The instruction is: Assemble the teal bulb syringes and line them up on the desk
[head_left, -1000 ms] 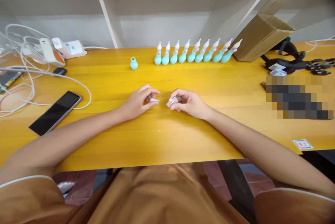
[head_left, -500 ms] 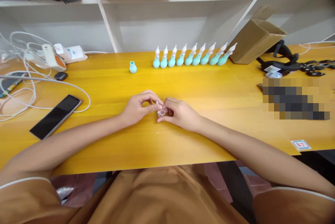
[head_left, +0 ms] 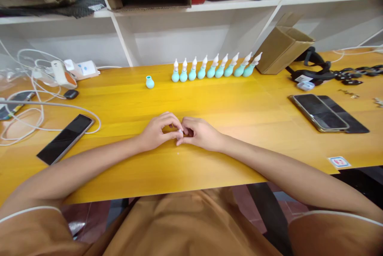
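My left hand (head_left: 157, 132) and my right hand (head_left: 199, 133) meet fingertip to fingertip on the yellow table (head_left: 239, 104). Between them they pinch a small clear plastic nozzle piece (head_left: 180, 131), mostly hidden by the fingers. At the back of the table stands a row of several teal bulbs with white nozzles (head_left: 215, 69). A single teal bulb without a nozzle (head_left: 150, 82) stands apart to the left of the row.
A black phone (head_left: 66, 138) and white cables (head_left: 26, 104) lie at the left. Chargers (head_left: 74, 70) sit at the back left. A cardboard box (head_left: 283, 50), black straps (head_left: 323, 73) and two phones (head_left: 321, 112) are at the right. Shelves rise behind.
My hands have come together; the two small clear pieces held apart a second ago are now pressed between the fingertips. The camera has tilted so that more of the shelf shows.
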`<state>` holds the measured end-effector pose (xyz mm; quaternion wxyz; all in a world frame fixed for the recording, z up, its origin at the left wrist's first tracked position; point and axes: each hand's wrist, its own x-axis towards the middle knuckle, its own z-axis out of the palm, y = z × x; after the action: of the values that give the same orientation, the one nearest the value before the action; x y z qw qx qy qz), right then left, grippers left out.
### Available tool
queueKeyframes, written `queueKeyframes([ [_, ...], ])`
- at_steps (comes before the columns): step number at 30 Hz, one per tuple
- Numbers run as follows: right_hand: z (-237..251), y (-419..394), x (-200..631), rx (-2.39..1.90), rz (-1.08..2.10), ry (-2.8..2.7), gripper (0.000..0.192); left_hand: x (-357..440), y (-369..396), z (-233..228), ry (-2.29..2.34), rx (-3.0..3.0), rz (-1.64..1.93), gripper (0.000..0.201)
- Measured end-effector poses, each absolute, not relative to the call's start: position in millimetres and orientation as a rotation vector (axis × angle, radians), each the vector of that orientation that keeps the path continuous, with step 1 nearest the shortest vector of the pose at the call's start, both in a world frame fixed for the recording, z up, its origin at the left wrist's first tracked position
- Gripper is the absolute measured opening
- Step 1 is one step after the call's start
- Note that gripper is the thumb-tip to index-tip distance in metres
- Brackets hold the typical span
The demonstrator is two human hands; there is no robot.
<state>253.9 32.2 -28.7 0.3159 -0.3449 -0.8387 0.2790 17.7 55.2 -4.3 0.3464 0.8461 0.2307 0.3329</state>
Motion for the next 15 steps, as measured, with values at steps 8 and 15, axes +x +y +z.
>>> queueKeyframes([
  [8, -27.8, 32.7, 252.5, -0.917, 0.735, -2.213, 0.06, 17.5, 55.7, -7.7, 0.5, 2.187, 0.891, 0.011],
  [15, -24.7, 32.0, 252.9, -0.921, 0.768, -2.206, 0.06, 16.4, 58.5, -2.4, 0.566, 2.243, 0.781, 0.013],
])
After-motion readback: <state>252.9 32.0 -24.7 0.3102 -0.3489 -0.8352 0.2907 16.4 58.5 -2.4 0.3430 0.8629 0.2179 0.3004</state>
